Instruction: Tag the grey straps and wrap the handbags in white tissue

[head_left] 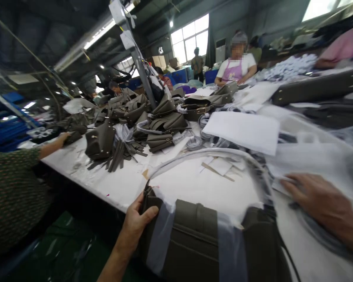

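Observation:
A dark olive handbag [194, 231] lies in front of me at the table's near edge, with strips of translucent wrapping around its body. Its handle [206, 152], wrapped in clear film, arches up over the table. My left hand [138, 219] grips the bag's left end, thumb on the front side. On the right, my right hand [320, 199] is slightly blurred, its thumb and fingers closed at the edge of a thin white sheet [312, 158]. Beneath that hand lies a coil of grey wrapped strap [320, 231].
Olive bags [167, 121] and loose dark strips [117, 156] are heaped across the white table [129, 188]. A white paper stack [244, 129] lies ahead. A co-worker's arm [54, 147] reaches in from the left; a person in a purple apron [235, 70] works opposite. A metal post [144, 74] rises mid-table.

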`<action>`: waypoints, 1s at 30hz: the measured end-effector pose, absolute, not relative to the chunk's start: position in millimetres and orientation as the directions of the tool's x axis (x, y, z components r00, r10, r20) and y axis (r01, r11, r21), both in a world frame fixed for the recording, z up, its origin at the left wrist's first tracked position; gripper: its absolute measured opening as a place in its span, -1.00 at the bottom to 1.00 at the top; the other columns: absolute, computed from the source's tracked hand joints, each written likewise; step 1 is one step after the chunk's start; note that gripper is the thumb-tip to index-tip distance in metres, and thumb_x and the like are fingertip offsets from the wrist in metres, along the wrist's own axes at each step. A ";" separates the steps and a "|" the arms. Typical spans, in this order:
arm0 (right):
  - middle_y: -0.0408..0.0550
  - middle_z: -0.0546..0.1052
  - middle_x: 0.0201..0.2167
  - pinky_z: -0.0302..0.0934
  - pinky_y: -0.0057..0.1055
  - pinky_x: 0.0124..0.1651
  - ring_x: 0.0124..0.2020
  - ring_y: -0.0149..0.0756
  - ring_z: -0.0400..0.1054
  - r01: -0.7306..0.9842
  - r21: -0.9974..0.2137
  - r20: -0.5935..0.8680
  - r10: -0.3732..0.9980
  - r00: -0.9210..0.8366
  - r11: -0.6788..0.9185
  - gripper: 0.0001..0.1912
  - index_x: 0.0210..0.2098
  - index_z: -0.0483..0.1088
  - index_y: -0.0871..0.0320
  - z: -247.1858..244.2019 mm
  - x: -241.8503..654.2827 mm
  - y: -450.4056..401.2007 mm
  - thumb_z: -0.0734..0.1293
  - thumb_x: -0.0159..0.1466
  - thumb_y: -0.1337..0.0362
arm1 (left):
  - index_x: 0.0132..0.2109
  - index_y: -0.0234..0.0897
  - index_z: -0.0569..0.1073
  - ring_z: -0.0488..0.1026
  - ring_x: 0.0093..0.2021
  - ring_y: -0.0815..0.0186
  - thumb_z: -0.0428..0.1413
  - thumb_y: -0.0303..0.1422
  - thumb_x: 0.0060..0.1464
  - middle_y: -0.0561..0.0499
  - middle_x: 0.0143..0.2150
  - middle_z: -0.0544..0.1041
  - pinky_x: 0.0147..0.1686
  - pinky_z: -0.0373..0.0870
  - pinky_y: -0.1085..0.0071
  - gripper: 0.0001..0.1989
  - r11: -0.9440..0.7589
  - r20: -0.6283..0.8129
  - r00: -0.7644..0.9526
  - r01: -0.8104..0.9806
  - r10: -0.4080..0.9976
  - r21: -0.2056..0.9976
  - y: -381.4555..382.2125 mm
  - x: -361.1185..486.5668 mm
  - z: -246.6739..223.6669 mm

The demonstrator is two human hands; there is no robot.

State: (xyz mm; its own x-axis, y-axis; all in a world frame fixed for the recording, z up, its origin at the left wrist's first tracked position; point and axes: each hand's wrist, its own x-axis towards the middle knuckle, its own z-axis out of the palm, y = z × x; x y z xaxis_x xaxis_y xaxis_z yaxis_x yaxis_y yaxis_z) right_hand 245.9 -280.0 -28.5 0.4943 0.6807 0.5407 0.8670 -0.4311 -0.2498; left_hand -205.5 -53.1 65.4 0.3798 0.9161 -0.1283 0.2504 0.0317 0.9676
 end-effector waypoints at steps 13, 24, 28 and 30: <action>0.09 0.55 -0.21 0.28 -0.07 -0.03 -0.13 0.02 0.43 0.918 -0.143 0.574 0.725 0.381 -0.369 -0.61 -0.15 0.39 0.13 -27.9 243.7 -283.9 0.13 0.36 -0.03 | -0.16 -0.30 0.52 0.49 -0.05 0.02 -0.02 0.16 0.12 -0.09 -0.13 0.61 -0.03 0.35 0.27 -0.41 -0.172 -0.260 0.613 0.555 0.746 0.814 -22.0 -206.1 34.3; 0.15 0.56 -0.11 0.29 0.05 0.01 -0.05 0.09 0.43 0.916 -0.149 0.495 0.774 0.395 -0.373 -0.54 -0.05 0.41 0.15 -12.5 246.2 -282.8 0.15 0.34 -0.06 | -0.41 -0.20 0.37 0.40 -0.42 0.19 -0.18 0.20 0.15 0.01 -0.49 0.45 -0.43 0.11 0.41 -0.42 -0.443 -0.160 0.601 0.720 0.783 0.533 47.2 -198.4 32.3; 0.13 0.54 -0.03 0.24 0.03 0.13 0.05 0.07 0.40 0.900 -0.266 0.553 0.710 0.435 -0.345 -0.53 0.00 0.42 0.12 23.3 200.5 -276.6 0.19 0.32 -0.07 | -0.37 -0.22 0.38 0.35 -0.48 0.24 -0.10 0.17 0.12 0.07 -0.53 0.40 -0.43 0.12 0.41 -0.46 -0.428 -0.144 0.640 0.647 0.755 0.631 44.7 -187.6 25.7; 0.06 0.57 -0.05 0.32 -0.07 0.06 -0.02 0.00 0.45 0.831 -0.436 0.364 0.776 0.514 -0.346 -0.55 -0.03 0.45 0.05 36.1 169.4 -273.7 0.25 0.28 -0.10 | -0.41 -0.23 0.36 0.32 -0.49 0.26 -0.10 0.16 0.11 0.08 -0.55 0.37 -0.44 0.11 0.41 -0.46 -0.416 -0.162 0.654 0.632 0.739 0.654 40.4 -183.6 24.4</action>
State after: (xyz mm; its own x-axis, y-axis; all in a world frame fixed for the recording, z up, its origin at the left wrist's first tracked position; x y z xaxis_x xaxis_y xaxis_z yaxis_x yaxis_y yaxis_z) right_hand 169.4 -273.7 36.1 0.5144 0.7765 0.3640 0.8307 -0.3457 -0.4364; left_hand -183.6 40.4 24.4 0.6540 0.7390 -0.1618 0.6319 -0.4161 0.6539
